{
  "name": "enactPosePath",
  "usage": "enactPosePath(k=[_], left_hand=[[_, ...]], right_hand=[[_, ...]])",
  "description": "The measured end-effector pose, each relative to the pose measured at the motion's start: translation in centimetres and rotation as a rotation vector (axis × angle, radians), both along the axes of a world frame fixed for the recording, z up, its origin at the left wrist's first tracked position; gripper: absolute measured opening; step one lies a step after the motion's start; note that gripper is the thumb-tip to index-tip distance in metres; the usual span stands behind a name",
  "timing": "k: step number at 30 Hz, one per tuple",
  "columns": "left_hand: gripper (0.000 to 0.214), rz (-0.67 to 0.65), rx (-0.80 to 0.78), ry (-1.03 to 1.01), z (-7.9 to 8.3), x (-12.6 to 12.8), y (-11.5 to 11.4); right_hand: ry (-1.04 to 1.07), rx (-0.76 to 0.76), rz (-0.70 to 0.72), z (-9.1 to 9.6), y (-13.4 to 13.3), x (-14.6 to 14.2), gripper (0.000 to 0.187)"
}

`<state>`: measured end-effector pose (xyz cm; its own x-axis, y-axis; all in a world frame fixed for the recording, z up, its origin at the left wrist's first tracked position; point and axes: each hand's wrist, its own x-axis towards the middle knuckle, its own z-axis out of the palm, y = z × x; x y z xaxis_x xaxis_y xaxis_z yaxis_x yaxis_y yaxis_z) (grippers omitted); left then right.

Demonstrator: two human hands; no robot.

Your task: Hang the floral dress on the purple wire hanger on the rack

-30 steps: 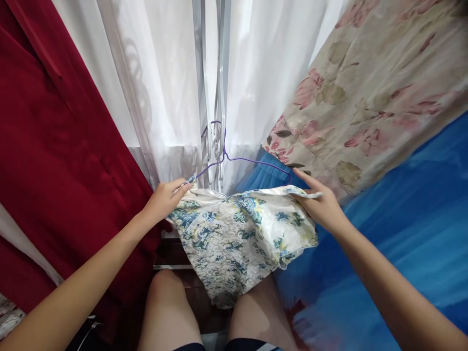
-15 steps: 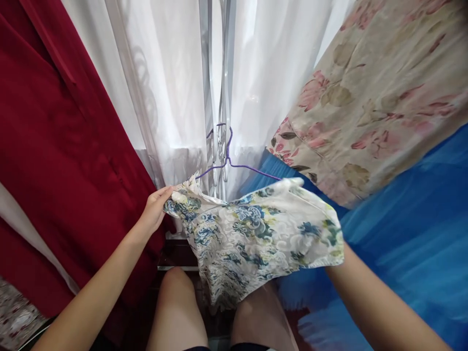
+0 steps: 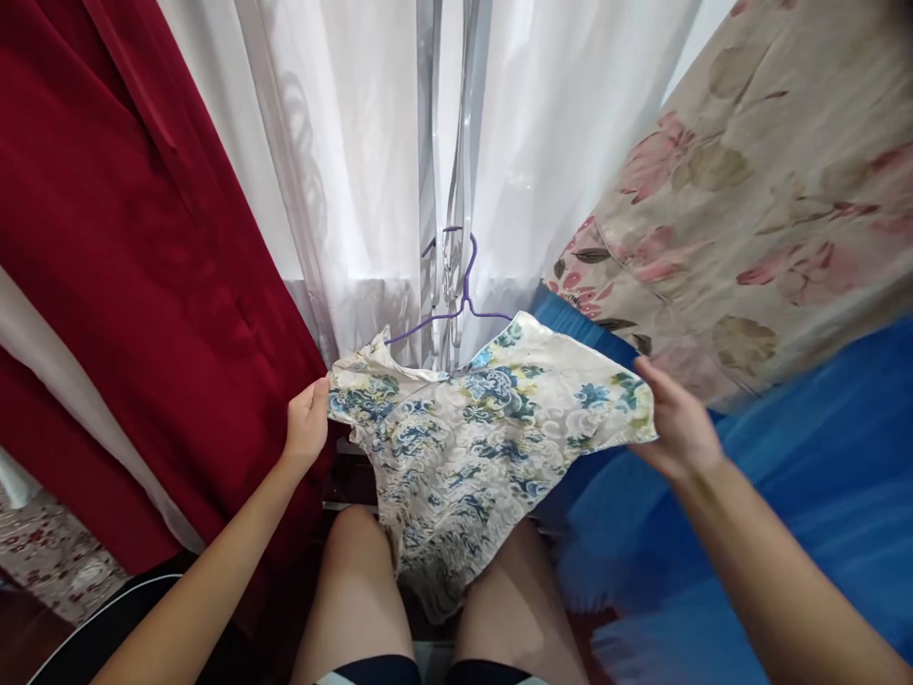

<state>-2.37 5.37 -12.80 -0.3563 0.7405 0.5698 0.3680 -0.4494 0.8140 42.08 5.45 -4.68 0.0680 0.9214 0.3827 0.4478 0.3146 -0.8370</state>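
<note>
A white blouse (image 3: 485, 428) with blue and green flowers hangs on a purple clothes hanger (image 3: 467, 285), spread out above my knees. My left hand (image 3: 309, 419) pinches the edge of the sleeve on the left. On the other side, my right hand (image 3: 677, 419) grips the right sleeve's end; some of its fingers are hidden behind the cloth. The hanger's hook loops at grey-white straps (image 3: 467, 124) that run down in front of a white curtain. The blouse's lower part narrows and drops between my legs.
Long dark-red cloth (image 3: 178, 285) hangs on the left, beside the white curtain (image 3: 349, 143). To the right hang a beige flowered cloth (image 3: 777, 209) and a blue gauzy one (image 3: 806, 533). A black round-edged object (image 3: 121, 628) is at the lower left.
My right hand has come out from behind the sleeve and now holds its end from outside. The right shoulder lies smooth, and the sleeves are stretched apart.
</note>
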Motion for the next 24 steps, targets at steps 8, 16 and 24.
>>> enactPosePath(k=[8, 16, 24], left_hand=[[0.042, -0.150, -0.055, -0.030, 2.3, 1.0, 1.5], [0.044, 0.103, 0.146, 0.379, 6.2, 2.4, 0.1], [0.054, 0.162, 0.301, 0.687, 10.0, 4.8, -2.7]], right_hand=[[0.109, -0.147, 0.326, 3.2, -3.0, -2.3, 0.029], [0.210, -0.044, 0.243, 2.8, -3.9, -4.7, 0.030], [0.379, -0.009, 0.104, 2.8, -6.6, -5.1, 0.023]])
